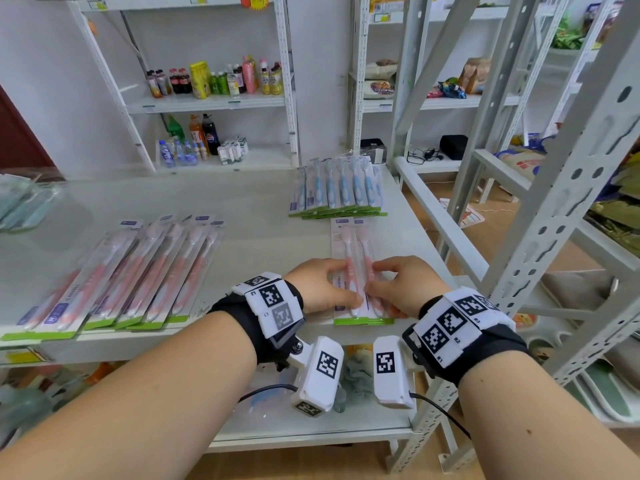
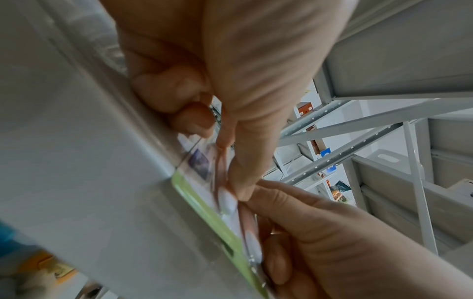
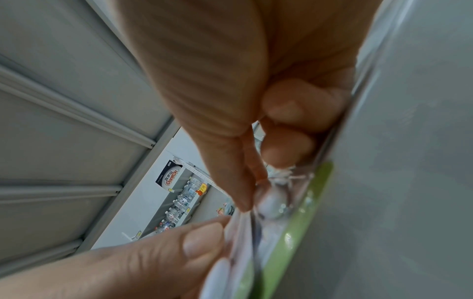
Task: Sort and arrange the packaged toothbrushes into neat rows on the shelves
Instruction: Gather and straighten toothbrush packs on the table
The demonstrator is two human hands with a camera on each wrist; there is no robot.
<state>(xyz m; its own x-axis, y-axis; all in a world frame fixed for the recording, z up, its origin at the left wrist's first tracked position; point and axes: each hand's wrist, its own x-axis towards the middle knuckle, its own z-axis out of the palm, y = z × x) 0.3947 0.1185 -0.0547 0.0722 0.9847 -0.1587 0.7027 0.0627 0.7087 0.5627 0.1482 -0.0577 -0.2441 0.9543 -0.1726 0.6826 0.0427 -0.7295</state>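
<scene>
Your pink toothbrush pack [image 1: 356, 271] lies flat on the shelf [image 1: 263, 237] near its front right corner, green end at the front edge, and both your hands are on it. Your left hand [image 1: 320, 285] pinches its left side with curled fingers [image 2: 194, 119], and your right hand [image 1: 403, 284] pinches the right side the same way. Behind it, a row of blue packs [image 1: 341, 188] sits near the back right corner, and a fanned row of pink packs [image 1: 131, 271] lies along the front edge to the left.

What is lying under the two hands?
A pink toothbrush pack with a green bottom edge lies on the shelf under the left hand and right hand. Its lower middle is covered.
</scene>
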